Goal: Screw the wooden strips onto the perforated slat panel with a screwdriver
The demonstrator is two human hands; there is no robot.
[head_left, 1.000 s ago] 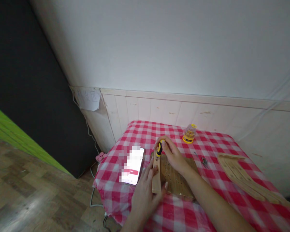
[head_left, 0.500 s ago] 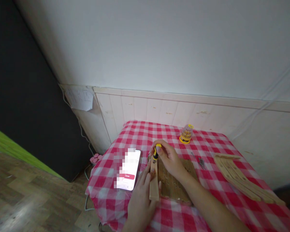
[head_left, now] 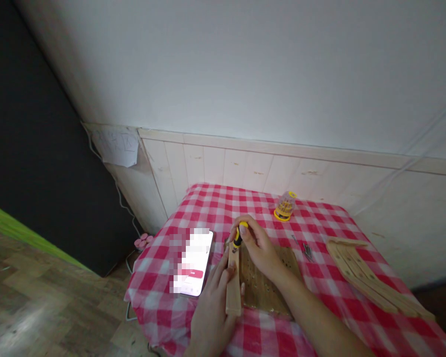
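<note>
My right hand (head_left: 254, 243) is closed around a yellow and black screwdriver (head_left: 239, 234). The tool points down at the far end of a narrow wooden piece (head_left: 234, 292); its tip is too small to make out. Wrapped over the left side of that piece, my left hand (head_left: 215, 302) grips it, with fingertips showing on both sides. A brown wooden board (head_left: 262, 292) with small holes lies flat beneath my right forearm, just right of the wooden piece.
A lit phone (head_left: 195, 263) lies left of my hands. Behind stands a clear-capped yellow bit holder (head_left: 285, 207). Several screws (head_left: 307, 252) lie right of the board, and curved wooden slats (head_left: 371, 277) lie farther right. A checked cloth (head_left: 215, 208) covers the table, which adjoins the wall.
The view has shifted slightly, so most things sit a little farther left. Both hands keep their hold on the screwdriver and the wooden piece.
</note>
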